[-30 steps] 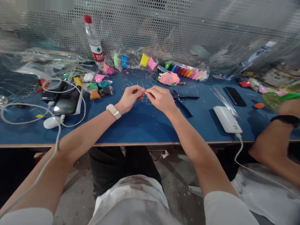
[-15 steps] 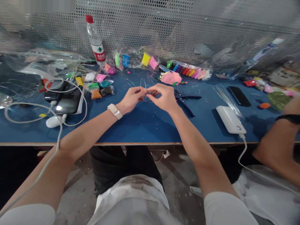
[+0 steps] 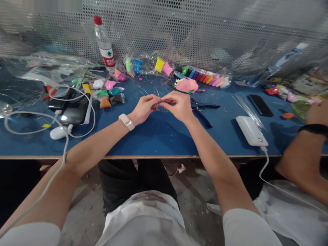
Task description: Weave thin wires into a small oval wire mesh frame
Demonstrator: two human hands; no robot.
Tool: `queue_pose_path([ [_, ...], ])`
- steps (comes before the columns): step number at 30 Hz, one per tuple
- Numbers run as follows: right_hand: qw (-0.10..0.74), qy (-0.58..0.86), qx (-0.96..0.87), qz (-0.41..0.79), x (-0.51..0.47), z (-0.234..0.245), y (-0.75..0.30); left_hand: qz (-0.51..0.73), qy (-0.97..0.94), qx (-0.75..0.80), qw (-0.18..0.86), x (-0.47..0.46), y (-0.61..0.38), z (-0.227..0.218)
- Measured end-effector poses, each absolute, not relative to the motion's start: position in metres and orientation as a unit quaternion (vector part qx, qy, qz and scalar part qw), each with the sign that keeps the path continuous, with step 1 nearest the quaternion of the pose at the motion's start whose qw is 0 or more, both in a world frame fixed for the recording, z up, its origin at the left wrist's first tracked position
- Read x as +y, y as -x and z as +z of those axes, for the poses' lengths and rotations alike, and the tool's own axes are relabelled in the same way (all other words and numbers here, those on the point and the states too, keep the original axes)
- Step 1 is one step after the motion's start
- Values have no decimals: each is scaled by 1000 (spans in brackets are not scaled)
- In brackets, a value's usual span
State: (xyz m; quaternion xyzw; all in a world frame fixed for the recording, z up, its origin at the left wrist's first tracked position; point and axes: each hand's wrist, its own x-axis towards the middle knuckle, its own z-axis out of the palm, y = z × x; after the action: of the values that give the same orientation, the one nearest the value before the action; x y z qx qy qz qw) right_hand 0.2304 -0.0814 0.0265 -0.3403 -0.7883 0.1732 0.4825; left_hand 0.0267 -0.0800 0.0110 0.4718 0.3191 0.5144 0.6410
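Note:
My left hand (image 3: 142,108) and my right hand (image 3: 178,106) meet over the middle of the blue table (image 3: 159,136), fingers pinched together on a small piece of thin wire (image 3: 161,101) with a dark reddish bit on it. More wire strands stick up just behind the fingers. A white watch sits on my left wrist. Black pliers (image 3: 202,110) lie right of my right hand. A pink clay figure (image 3: 186,85) stands behind the hands.
A water bottle (image 3: 104,42), several bags of coloured clay (image 3: 159,65) and a clay strip pack (image 3: 205,78) line the mesh wall. Phones and white cables (image 3: 69,111) lie left. A white power bank (image 3: 251,130) and black phone (image 3: 258,105) lie right, near another person's arm (image 3: 304,150).
My hands drew slightly closer to me and keep working the wire between the fingertips. The other person's arm at right shifted a little.

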Motion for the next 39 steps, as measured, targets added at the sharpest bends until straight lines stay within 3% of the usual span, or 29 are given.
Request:
queue_pose_path([
  [39,485,322,-784,216,-84,29,-232,531,-489,287,630,-74,-22,10],
])
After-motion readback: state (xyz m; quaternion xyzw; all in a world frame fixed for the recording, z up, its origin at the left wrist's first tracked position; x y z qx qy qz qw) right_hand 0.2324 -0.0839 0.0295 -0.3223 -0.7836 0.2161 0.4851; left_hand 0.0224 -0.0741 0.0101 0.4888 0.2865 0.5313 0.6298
